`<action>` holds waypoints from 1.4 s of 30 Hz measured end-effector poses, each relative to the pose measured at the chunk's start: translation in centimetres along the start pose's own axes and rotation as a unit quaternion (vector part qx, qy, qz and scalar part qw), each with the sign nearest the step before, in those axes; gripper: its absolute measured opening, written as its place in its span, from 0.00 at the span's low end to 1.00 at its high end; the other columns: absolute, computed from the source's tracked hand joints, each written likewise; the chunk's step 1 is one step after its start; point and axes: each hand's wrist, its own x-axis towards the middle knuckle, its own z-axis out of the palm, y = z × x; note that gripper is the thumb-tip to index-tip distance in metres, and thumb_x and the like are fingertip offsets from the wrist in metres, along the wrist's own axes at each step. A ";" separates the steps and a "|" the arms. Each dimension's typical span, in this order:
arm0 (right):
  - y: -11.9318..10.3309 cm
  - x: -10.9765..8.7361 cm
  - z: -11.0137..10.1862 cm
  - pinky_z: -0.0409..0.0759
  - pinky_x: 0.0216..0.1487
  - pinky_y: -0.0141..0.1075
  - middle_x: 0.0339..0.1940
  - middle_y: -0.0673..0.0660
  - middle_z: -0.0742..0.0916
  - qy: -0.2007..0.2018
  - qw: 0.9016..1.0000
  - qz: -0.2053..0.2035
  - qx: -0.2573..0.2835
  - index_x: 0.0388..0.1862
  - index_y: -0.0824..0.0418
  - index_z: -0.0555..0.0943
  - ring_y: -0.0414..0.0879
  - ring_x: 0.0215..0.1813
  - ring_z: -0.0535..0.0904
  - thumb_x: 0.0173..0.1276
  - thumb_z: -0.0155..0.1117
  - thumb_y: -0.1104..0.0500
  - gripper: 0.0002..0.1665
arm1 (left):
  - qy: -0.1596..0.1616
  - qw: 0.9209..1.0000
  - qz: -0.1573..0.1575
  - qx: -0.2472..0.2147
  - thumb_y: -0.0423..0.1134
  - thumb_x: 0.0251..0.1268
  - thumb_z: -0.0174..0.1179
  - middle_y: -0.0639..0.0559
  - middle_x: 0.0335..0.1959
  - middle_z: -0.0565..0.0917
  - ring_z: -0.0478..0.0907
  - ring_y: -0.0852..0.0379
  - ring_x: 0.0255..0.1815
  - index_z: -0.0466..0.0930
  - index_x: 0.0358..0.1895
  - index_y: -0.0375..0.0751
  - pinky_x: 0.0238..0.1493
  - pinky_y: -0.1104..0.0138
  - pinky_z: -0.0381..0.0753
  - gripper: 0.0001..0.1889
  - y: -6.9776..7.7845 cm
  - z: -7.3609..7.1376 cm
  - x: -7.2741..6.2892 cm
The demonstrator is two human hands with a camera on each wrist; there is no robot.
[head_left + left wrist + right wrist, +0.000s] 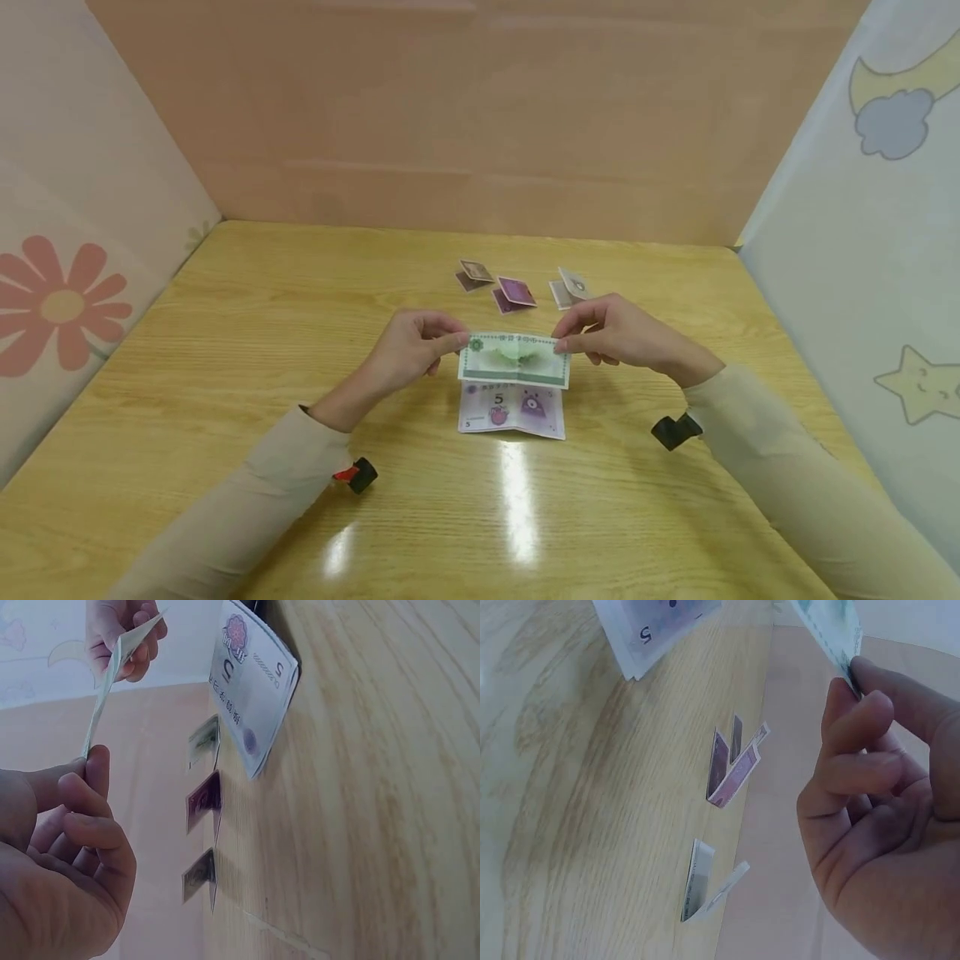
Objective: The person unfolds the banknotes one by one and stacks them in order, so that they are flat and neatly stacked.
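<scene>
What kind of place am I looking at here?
Probably a small booth, perhaps decorated for children: walls enclose the table on three sides, one showing a flower, another a smiling star.

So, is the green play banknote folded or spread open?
Spread open: the left hand and right hand pinch opposite ends of the green play banknote, its printed face showing across a middle crease.
</scene>
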 end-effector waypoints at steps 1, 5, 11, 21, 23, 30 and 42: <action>0.0 -0.1 0.1 0.62 0.19 0.32 0.21 0.56 0.77 0.003 1.000 0.003 -0.001 0.44 0.60 0.85 0.42 0.20 0.67 0.69 0.70 0.56 0.09 | -0.002 1.000 -0.003 0.002 0.38 0.70 0.65 0.42 0.34 0.86 0.67 0.59 0.15 0.87 0.42 0.39 0.17 0.72 0.64 0.06 0.0 0.0 0.0; 0.3 -0.3 0.6 0.63 0.19 0.31 0.23 0.56 0.78 0.004 1.000 -0.001 -0.003 0.42 0.61 0.85 0.42 0.20 0.68 0.70 0.69 0.57 0.08 | -0.019 1.000 -0.014 0.019 0.37 0.70 0.65 0.46 0.34 0.86 0.66 0.59 0.16 0.87 0.41 0.39 0.17 0.71 0.63 0.05 -0.2 -0.2 -0.2; 1.0 -0.5 1.6 0.63 0.18 0.31 0.22 0.56 0.78 -0.012 1.000 -0.011 0.006 0.39 0.63 0.85 0.41 0.19 0.69 0.69 0.69 0.59 0.07 | -0.044 0.997 -0.042 0.039 0.37 0.69 0.65 0.49 0.32 0.88 0.68 0.58 0.16 0.87 0.39 0.40 0.16 0.71 0.62 0.04 -0.7 -0.1 -0.5; 2.1 -0.7 2.9 0.64 0.16 0.30 0.23 0.62 0.79 -0.035 0.999 -0.010 0.007 0.39 0.63 0.83 0.43 0.19 0.69 0.71 0.66 0.60 0.07 | -0.076 0.994 -0.062 0.050 0.38 0.69 0.66 0.50 0.30 0.88 0.68 0.57 0.15 0.87 0.39 0.41 0.16 0.69 0.60 0.05 -1.7 0.2 -0.8; 2.3 -0.8 3.1 0.64 0.15 0.30 0.21 0.62 0.79 -0.042 0.999 -0.010 0.008 0.39 0.64 0.83 0.42 0.18 0.69 0.71 0.65 0.60 0.06 | -0.082 0.993 -0.063 0.053 0.38 0.68 0.66 0.48 0.30 0.88 0.67 0.58 0.15 0.87 0.38 0.40 0.17 0.69 0.61 0.05 -1.9 0.3 -0.9; 2.7 -0.7 4.0 0.64 0.16 0.30 0.19 0.57 0.79 -0.047 0.999 0.003 0.010 0.40 0.64 0.84 0.41 0.17 0.68 0.70 0.68 0.60 0.06 | -0.090 0.989 -0.068 0.097 0.39 0.65 0.69 0.48 0.25 0.86 0.68 0.60 0.15 0.87 0.36 0.41 0.17 0.70 0.64 0.05 -2.3 0.7 -0.9; 3.8 0.0 5.5 0.72 0.24 0.31 0.25 0.50 0.83 -0.024 0.997 -0.037 -0.067 0.35 0.61 0.84 0.40 0.22 0.72 0.68 0.70 0.63 0.03 | -0.098 0.981 -0.049 0.161 0.36 0.65 0.68 0.52 0.24 0.84 0.73 0.60 0.22 0.87 0.30 0.42 0.24 0.68 0.73 0.05 -3.1 1.4 -0.5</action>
